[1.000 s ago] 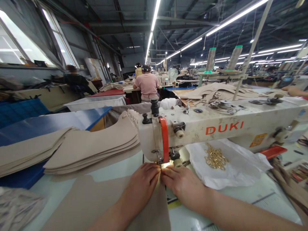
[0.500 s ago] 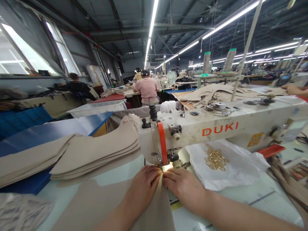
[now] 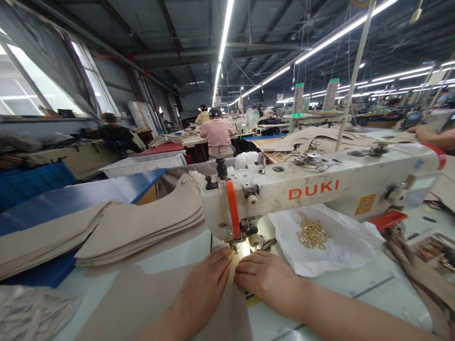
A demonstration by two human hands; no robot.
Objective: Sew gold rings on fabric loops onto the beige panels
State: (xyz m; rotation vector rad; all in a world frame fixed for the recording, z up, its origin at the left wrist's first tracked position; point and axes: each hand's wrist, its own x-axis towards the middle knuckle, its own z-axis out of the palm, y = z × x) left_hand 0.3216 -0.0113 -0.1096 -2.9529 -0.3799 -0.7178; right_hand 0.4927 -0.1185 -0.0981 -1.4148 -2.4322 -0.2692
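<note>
A beige fabric panel (image 3: 142, 296) lies on the pale sewing table, its right edge running under the needle area of a white sewing machine (image 3: 313, 177). My left hand (image 3: 208, 279) rests flat on this panel, fingers stretched toward the lit presser foot (image 3: 233, 245). Just right of it, my right hand (image 3: 265, 277) has curled fingers closed at the panel's edge, in front of the foot. The fingertips of both hands are close to the needle area. What lies beneath the right fingers is hidden.
Stacked beige panels (image 3: 145, 227) lie at left, beside a blue board (image 3: 106, 189). Gold-coloured metal rings (image 3: 313, 231) sit on a white cloth (image 3: 341, 258) under the machine arm. A tray of small items (image 3: 435, 248) stands at right. Several people work farther off.
The view has shifted slightly, so the machine sits a little farther left. My right hand has drawn back slightly from the presser foot, its fingers more curled. The left hand remains flat on the panel.
</note>
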